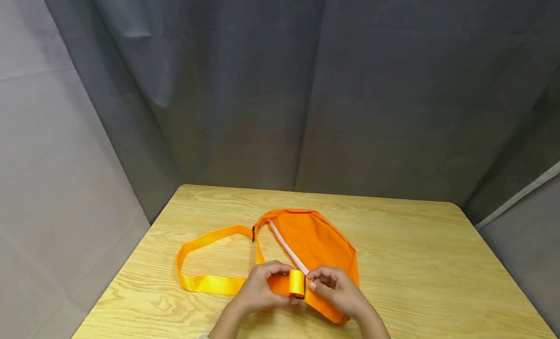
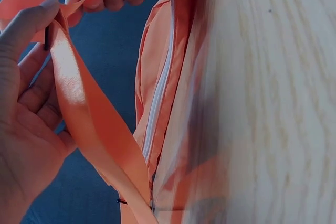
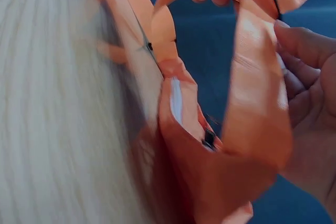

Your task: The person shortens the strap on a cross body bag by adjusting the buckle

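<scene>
An orange fabric bag (image 1: 325,241) with a white zipper (image 1: 286,244) lies on the table, in front of the person. Its yellow-orange strap (image 1: 214,284) loops out to the left. At the bag's near side my left hand (image 1: 255,291) pinches the strap beside a black slider buckle (image 2: 46,38), thumb on top and fingers beneath. A loop of webbing (image 1: 296,283) stands up at that buckle. On the buckle's other side, my right hand (image 1: 340,291) pinches the strap between thumb and fingers. The right wrist view shows the strap running from the buckle down to the bag.
The wood-grain table (image 1: 415,261) extends to both sides of the bag. Dark grey curtains (image 1: 245,86) hang behind it, and a pale panel (image 1: 57,183) stands at the left. Another black strap fitting (image 1: 253,233) sits near the bag's far left corner.
</scene>
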`<action>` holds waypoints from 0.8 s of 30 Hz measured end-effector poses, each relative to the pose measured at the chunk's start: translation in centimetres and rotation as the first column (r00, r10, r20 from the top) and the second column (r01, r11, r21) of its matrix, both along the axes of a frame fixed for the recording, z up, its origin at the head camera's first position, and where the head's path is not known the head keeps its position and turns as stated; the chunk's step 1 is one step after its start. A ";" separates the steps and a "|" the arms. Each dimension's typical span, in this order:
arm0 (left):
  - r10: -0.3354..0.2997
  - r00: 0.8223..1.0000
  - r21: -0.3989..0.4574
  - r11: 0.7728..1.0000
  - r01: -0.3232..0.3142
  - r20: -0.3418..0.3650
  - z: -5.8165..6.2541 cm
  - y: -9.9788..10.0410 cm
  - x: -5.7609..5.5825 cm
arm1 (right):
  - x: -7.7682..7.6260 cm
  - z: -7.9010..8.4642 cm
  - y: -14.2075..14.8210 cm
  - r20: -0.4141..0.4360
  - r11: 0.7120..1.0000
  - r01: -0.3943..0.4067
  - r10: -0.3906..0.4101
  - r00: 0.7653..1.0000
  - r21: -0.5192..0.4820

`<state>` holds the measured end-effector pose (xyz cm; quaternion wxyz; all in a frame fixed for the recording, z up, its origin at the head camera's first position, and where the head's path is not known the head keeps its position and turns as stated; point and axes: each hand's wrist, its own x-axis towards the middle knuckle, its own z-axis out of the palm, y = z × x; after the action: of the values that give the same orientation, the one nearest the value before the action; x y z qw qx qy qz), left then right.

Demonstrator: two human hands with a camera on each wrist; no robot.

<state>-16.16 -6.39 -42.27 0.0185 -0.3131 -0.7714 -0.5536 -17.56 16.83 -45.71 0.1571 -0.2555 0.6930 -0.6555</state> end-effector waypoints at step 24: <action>-0.023 0.999 0.002 1.000 0.023 0.025 -0.5 -0.1 0.0 | 0.0 -0.8 -0.1 -0.072 0.998 -0.028 0.024 0.997 -0.051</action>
<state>-16.16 -6.48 -42.77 0.0027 -0.3150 -0.7676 -0.5582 -17.58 16.74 -46.50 0.1339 -0.2918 0.6777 -0.6615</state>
